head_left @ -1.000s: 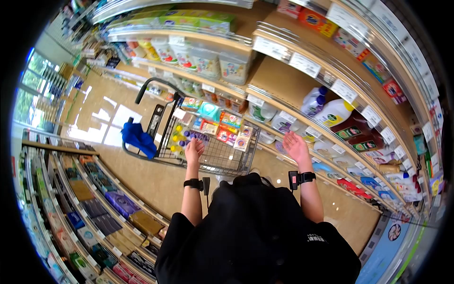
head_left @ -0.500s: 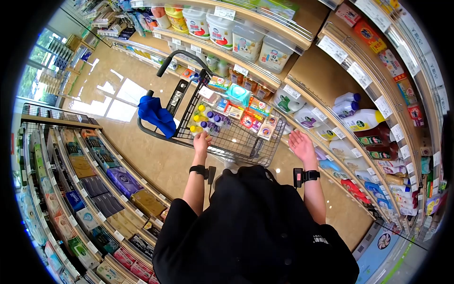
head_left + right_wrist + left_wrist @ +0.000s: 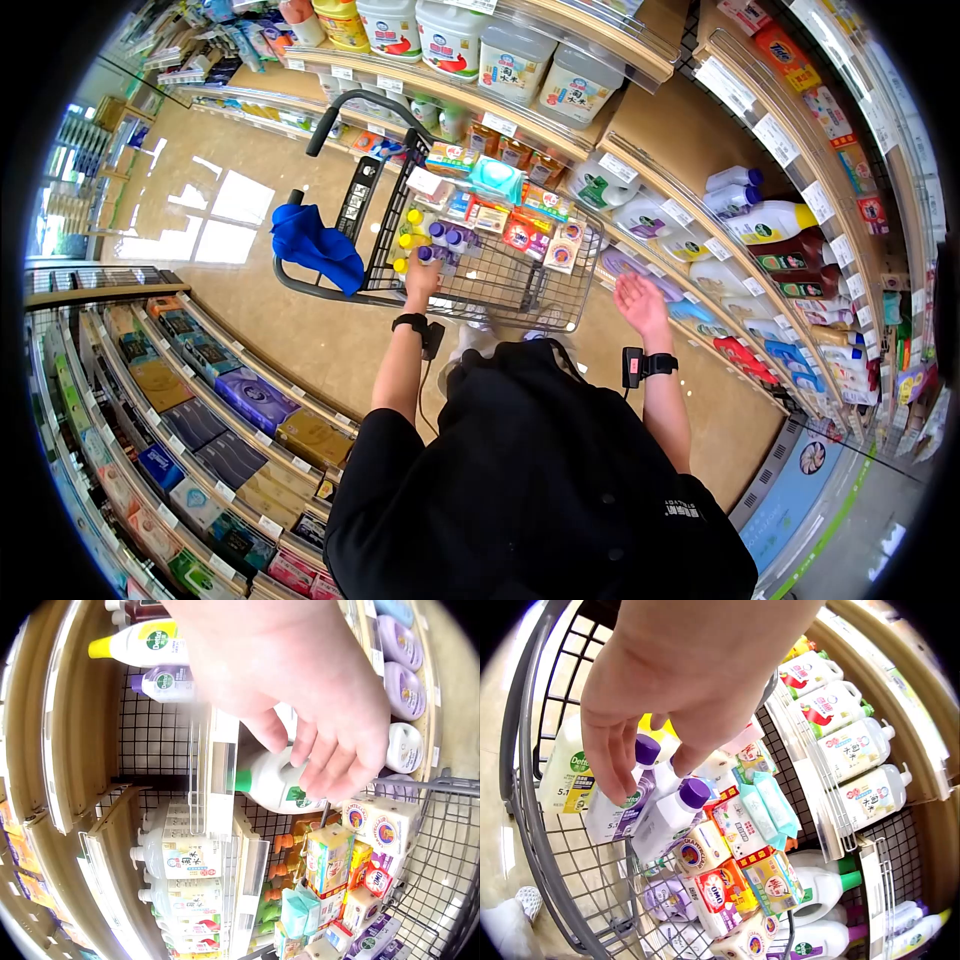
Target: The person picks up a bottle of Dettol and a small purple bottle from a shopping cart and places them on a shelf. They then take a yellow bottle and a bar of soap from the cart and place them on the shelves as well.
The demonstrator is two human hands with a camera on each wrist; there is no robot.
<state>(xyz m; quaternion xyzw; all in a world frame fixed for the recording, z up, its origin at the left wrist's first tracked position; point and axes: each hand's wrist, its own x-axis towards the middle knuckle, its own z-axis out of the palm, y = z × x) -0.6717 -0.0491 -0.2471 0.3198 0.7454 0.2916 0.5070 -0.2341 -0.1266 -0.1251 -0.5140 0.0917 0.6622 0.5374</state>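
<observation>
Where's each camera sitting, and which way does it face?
Head: on the head, looking forward and down at the cart; black top, both arms, left hand and right hand show.
Left wrist: looks past the left hand into the cart, at purple-capped bottles.
Right wrist: looks past the right hand at shelves and the cart.
Both wrist views share the aqua packet.

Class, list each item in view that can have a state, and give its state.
Left hand: fingers curled around a bottle.
That purple-capped bottle: cap on, in the cart.
Right hand: empty, palm turned up, fingers relaxed.
Cart: partly filled.
Blue cloth: draped over the cart's handlebar.
Teal packet: lying among boxes.
</observation>
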